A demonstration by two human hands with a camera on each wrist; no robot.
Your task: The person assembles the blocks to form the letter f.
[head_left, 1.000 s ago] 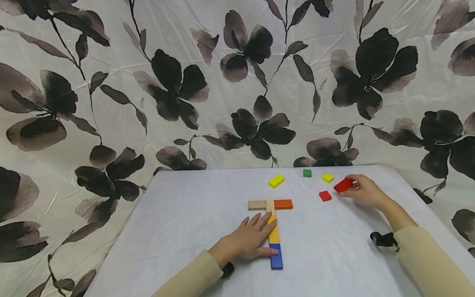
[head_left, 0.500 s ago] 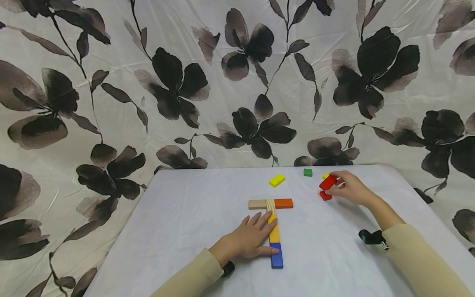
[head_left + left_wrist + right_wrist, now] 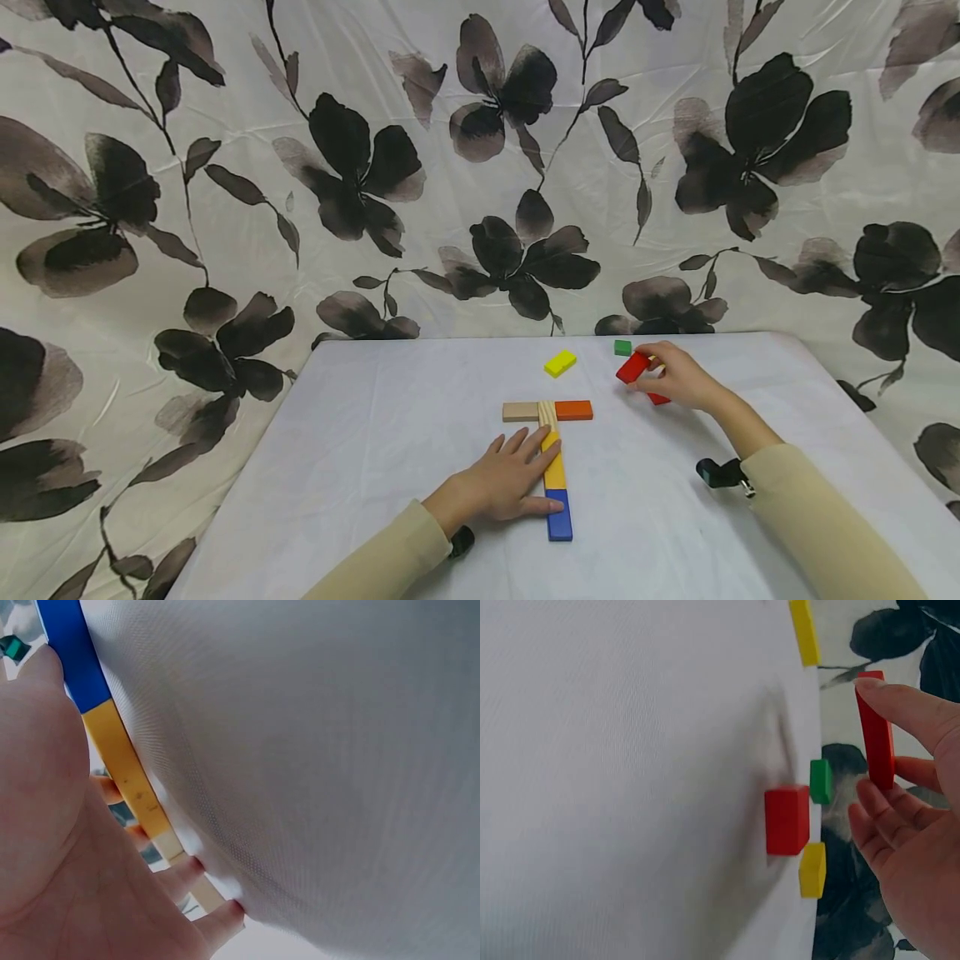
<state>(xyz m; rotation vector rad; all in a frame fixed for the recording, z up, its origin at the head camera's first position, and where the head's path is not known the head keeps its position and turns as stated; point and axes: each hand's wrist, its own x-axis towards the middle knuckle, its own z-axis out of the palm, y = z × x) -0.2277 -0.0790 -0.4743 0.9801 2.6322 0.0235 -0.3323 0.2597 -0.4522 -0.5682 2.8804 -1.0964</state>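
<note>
Tabletop edge (image 3: 450,342) near held red block (image 3: 633,367), clearance unclear

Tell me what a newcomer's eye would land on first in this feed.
Likely the bright red block pinched in the right hand, toward the far side of the white-topped table. Next, the T of coloured blocks near the table's middle, its stem touched by the left hand. Behind, big dark flowers cover the pale backdrop.
</note>
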